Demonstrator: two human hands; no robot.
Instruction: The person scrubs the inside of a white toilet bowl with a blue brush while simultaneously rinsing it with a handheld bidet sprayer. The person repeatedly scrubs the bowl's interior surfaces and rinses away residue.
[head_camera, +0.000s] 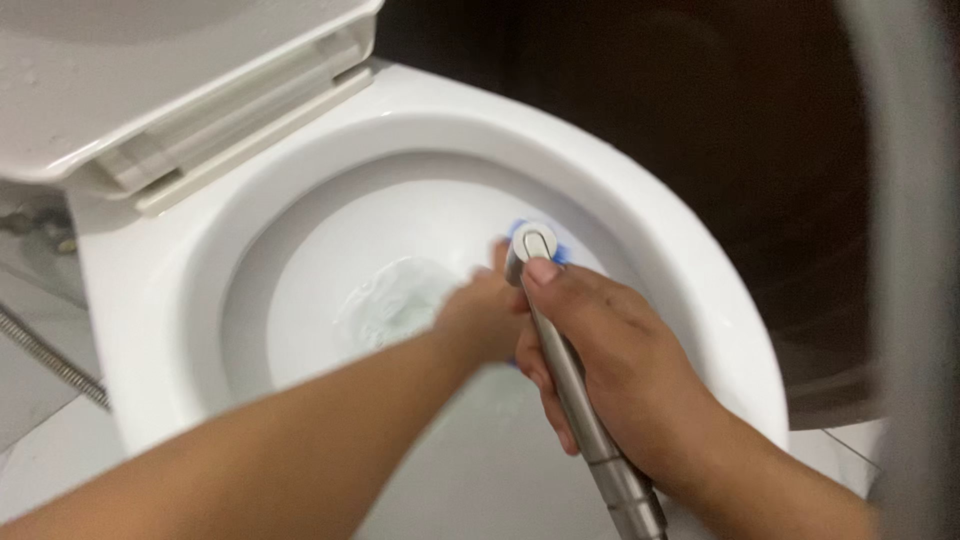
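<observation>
Over toilet bowl (700, 300), right hand (620, 370) gripping sprayer (575, 390)

Wall (700, 110): dark brown, in shadow, behind and to the right of the toilet.
Floor (40, 460): pale tiles, seen at lower left and again at lower right.
Hose (50, 360): ribbed metal, running slantwise at the left edge above the floor.
Edge (915, 250): blurred grey upright band down the right side.
Light: soft, even, brightest on the white surfaces.
</observation>
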